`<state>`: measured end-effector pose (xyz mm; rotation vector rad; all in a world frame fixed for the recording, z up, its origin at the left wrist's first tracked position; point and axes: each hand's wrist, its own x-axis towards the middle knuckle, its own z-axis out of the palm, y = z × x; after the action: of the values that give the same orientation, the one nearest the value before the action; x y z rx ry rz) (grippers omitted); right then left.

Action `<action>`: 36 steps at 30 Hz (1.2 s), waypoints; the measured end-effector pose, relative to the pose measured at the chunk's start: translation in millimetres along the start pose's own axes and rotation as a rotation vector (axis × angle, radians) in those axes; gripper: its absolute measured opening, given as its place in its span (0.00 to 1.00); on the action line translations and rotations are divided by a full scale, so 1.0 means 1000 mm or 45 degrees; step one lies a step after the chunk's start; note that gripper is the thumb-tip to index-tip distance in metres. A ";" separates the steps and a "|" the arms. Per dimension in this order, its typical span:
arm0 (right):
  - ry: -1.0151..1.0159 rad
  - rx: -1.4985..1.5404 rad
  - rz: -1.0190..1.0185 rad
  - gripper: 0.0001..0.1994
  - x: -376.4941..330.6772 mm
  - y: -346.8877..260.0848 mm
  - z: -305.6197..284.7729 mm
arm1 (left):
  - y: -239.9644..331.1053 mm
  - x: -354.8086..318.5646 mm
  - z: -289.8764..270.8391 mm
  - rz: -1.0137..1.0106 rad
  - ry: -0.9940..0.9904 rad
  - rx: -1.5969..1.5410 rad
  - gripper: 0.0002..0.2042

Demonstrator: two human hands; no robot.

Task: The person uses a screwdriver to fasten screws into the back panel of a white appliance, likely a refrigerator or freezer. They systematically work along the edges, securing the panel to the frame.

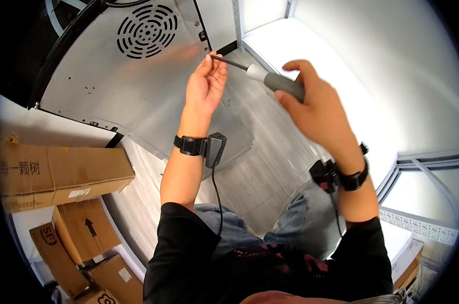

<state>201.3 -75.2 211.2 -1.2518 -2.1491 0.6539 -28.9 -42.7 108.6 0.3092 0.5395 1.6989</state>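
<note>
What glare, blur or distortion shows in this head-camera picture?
Head view, upper right: the long, flat white shelf looks washed out; head view, centre: the bare right hand and grey-handled, white-collared screwdriver look slightly soft; head view, upper left: the flat grey metal panel carries an orange-tinted reflection; head view, rim: black corners, bowed edges.

My screwdriver's handle (285, 86) looked matt plastic, its shaft (232, 62) metal; the panel (133, 93) was smooth, softly glossy metal.

Head-worn wide fisheye view, upright, looking down from above, near both hands (320, 111)
</note>
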 end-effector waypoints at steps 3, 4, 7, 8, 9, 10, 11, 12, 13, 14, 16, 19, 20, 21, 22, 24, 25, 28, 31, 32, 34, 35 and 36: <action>0.002 0.242 0.119 0.18 -0.022 -0.002 0.034 | 0.005 0.008 -0.010 -0.034 -0.017 0.066 0.08; 0.016 0.324 0.137 0.18 -0.028 0.000 0.045 | 0.004 0.011 -0.013 -0.051 -0.024 0.084 0.08; 0.101 0.422 0.183 0.18 -0.043 0.014 0.078 | -0.002 0.015 -0.011 -0.074 0.055 0.237 0.08; 0.125 0.433 0.165 0.18 -0.044 0.016 0.086 | -0.001 0.014 -0.010 -0.065 0.060 0.260 0.08; 0.149 0.443 0.147 0.18 -0.044 0.018 0.093 | -0.001 0.014 -0.009 -0.056 0.063 0.281 0.08; 0.175 0.453 0.132 0.17 -0.045 0.016 0.099 | -0.001 0.013 -0.010 -0.049 0.068 0.303 0.08; 0.155 0.480 0.154 0.16 -0.045 0.014 0.101 | -0.004 0.011 -0.013 -0.060 0.118 0.354 0.08; 0.148 0.489 0.177 0.16 -0.047 0.015 0.104 | -0.007 0.008 -0.016 -0.071 0.168 0.405 0.08; 0.142 0.494 0.190 0.16 -0.047 0.018 0.106 | -0.010 0.007 -0.018 -0.075 0.213 0.451 0.08; 0.136 0.498 0.203 0.15 -0.046 0.021 0.108 | -0.012 0.006 -0.018 -0.059 0.231 0.471 0.09; 0.188 0.539 0.157 0.15 -0.046 0.026 0.114 | -0.015 0.004 -0.018 -0.024 0.272 0.513 0.09; 0.264 0.598 0.069 0.15 -0.044 0.028 0.121 | -0.009 0.006 -0.012 0.048 0.277 0.445 0.09; 0.291 0.615 0.037 0.15 -0.042 0.028 0.123 | -0.007 0.007 -0.009 0.051 0.257 0.412 0.09; 0.295 0.623 0.038 0.15 -0.041 0.027 0.124 | -0.006 0.008 -0.005 0.053 0.236 0.380 0.09; 0.299 0.635 0.035 0.15 -0.038 0.025 0.124 | -0.004 0.010 -0.003 0.060 0.216 0.349 0.09; 0.272 0.639 0.040 0.15 -0.036 0.023 0.123 | -0.002 0.014 -0.004 0.080 0.225 0.335 0.08; 0.242 0.622 0.051 0.15 -0.036 0.022 0.121 | -0.003 0.016 -0.005 0.083 0.227 0.322 0.08; 0.282 0.632 0.033 0.15 -0.036 0.024 0.121 | -0.003 0.016 -0.005 0.067 0.179 0.261 0.07; 0.329 0.627 -0.001 0.16 -0.034 0.028 0.121 | -0.002 0.017 -0.007 0.060 0.150 0.247 0.07; 0.335 0.616 -0.010 0.16 -0.034 0.029 0.122 | -0.003 0.018 -0.007 0.063 0.150 0.239 0.08; 0.330 0.636 0.006 0.16 -0.033 0.028 0.120 | -0.003 0.020 -0.008 0.073 0.149 0.224 0.08; 0.326 0.646 0.013 0.16 -0.033 0.026 0.119 | -0.003 0.021 -0.008 0.075 0.142 0.215 0.08; 0.310 0.634 0.028 0.16 -0.033 0.024 0.117 | -0.004 0.021 -0.008 0.079 0.156 0.212 0.08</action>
<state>149.6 -108.8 103.8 -1.0208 -1.6412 0.9242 -33.7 -23.4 97.8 0.3456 0.7714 1.7445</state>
